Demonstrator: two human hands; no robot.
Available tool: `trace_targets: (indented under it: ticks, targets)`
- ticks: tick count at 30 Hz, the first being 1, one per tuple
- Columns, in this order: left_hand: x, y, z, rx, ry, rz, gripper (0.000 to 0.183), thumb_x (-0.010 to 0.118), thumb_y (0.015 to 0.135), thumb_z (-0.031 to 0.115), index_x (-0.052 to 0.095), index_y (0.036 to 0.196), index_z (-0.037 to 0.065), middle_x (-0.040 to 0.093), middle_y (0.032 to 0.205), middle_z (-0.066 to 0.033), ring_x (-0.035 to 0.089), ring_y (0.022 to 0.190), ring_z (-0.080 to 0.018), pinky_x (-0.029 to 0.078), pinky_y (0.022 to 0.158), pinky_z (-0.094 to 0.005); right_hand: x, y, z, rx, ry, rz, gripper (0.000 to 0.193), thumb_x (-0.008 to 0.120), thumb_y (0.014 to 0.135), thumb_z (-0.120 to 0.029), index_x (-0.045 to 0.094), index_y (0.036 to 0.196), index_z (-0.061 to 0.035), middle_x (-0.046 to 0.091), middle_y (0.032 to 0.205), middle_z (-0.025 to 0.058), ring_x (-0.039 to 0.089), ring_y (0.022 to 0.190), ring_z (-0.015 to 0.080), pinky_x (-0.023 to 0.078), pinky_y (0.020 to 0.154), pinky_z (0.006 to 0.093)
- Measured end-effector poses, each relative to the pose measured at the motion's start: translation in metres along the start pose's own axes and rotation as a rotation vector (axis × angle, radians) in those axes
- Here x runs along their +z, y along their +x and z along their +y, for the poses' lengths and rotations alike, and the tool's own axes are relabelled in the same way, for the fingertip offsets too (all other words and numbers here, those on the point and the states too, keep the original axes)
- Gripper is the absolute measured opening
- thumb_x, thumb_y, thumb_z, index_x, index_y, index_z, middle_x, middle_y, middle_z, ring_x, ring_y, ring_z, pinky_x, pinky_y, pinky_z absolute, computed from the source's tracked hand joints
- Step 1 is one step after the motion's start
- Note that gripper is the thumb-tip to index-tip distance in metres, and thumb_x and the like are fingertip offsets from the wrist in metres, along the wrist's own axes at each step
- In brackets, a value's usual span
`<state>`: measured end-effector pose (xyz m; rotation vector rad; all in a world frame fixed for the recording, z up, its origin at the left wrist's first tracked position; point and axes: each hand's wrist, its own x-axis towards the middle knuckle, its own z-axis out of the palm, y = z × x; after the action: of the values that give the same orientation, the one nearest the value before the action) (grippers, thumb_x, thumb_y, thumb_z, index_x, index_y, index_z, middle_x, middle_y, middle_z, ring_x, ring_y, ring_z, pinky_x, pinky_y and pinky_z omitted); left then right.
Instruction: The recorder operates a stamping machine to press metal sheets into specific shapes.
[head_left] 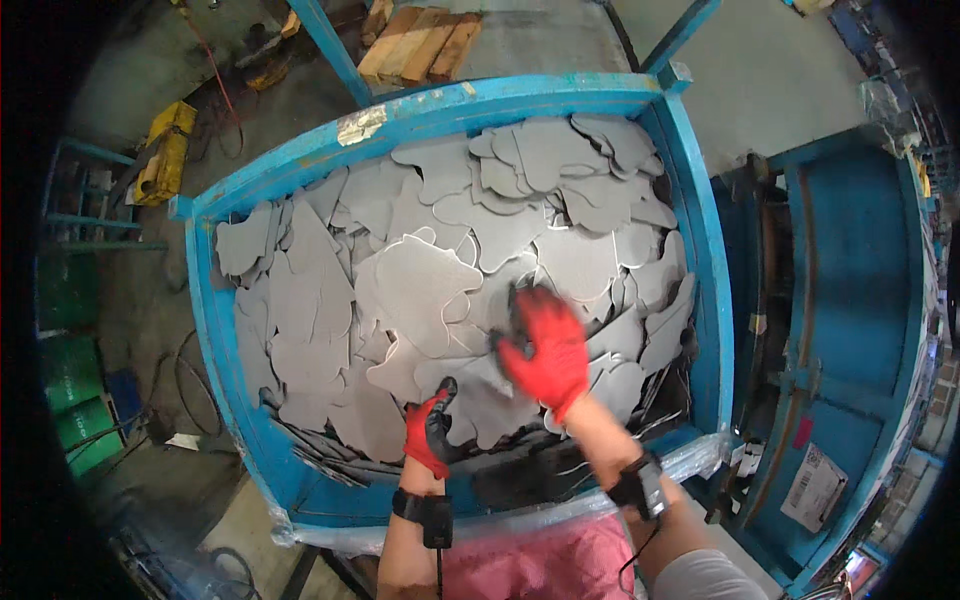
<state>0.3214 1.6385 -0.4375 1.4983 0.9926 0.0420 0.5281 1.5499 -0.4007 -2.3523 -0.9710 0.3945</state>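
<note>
Both my hands wear red gloves with black palms and fingertips. My right hand point(545, 350) is spread open over the flat grey sheet pieces, its fingertips smeared by motion. Closer to me, my left hand point(430, 430) is turned on its side, thumb sticking up and palm facing right. It meets the left edge of a curved grey sheet piece point(485, 405); some of its fingers are hidden. Many more irregular grey sheet pieces point(410, 285) overlap in layers inside a blue metal bin point(708, 260).
Clear plastic film point(660, 465) wraps the bin's near rim. Blue uprights point(330, 45) rise at its far side. A tall blue metal container point(850, 270) stands to the right. Wooden blocks point(420, 45) lie beyond the bin, and a yellow object point(165, 150) is at far left.
</note>
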Motion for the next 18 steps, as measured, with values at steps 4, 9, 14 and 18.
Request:
trace_targets:
  ticks: [4,9,14,18]
  targets:
    - [0.005,0.012,0.0,-0.569,-0.626,0.134,0.03,0.07,0.068,0.019,0.062,0.094,0.004,0.053,0.076,-0.0025,0.049,0.066,-0.0077,0.04,0.053,-0.0246,-0.036,0.099,0.04,-0.139,-0.313,0.126,0.08,0.058,0.069,-0.048,0.028,0.132,-0.0095,0.029,0.133,0.0204,0.025,0.122,0.0401,0.017,0.101,0.0497]
    - [0.011,0.01,-0.001,0.184,0.147,0.047,0.037,0.076,0.061,0.024,0.062,0.09,0.007,0.052,0.08,-0.0039,0.049,0.064,-0.0149,0.044,0.057,-0.0284,-0.024,0.171,0.06,-0.212,-0.583,-0.006,0.097,0.063,0.06,-0.055,0.019,0.135,-0.0111,0.025,0.134,0.0232,0.023,0.123,0.0428,0.016,0.102,0.0506]
    - [0.009,0.007,-0.044,-0.187,-0.29,0.161,0.051,0.077,0.053,0.021,0.058,0.098,0.005,0.06,0.087,-0.0102,0.059,0.074,-0.0184,0.049,0.066,-0.0325,-0.016,0.207,0.063,-0.105,-0.664,-0.263,0.101,0.059,0.061,-0.062,0.016,0.136,-0.0104,0.024,0.134,0.0255,0.023,0.12,0.048,0.018,0.1,0.0523]
    - [0.018,0.023,-0.041,-0.38,-0.845,0.199,0.028,0.066,0.065,0.011,0.061,0.091,0.002,0.063,0.082,-0.0122,0.061,0.072,-0.0166,0.049,0.064,-0.0292,-0.022,0.213,0.076,-0.16,-0.726,-0.309,0.094,0.057,0.065,-0.059,0.017,0.135,-0.01,0.027,0.132,0.026,0.031,0.116,0.0483,0.026,0.097,0.0504]
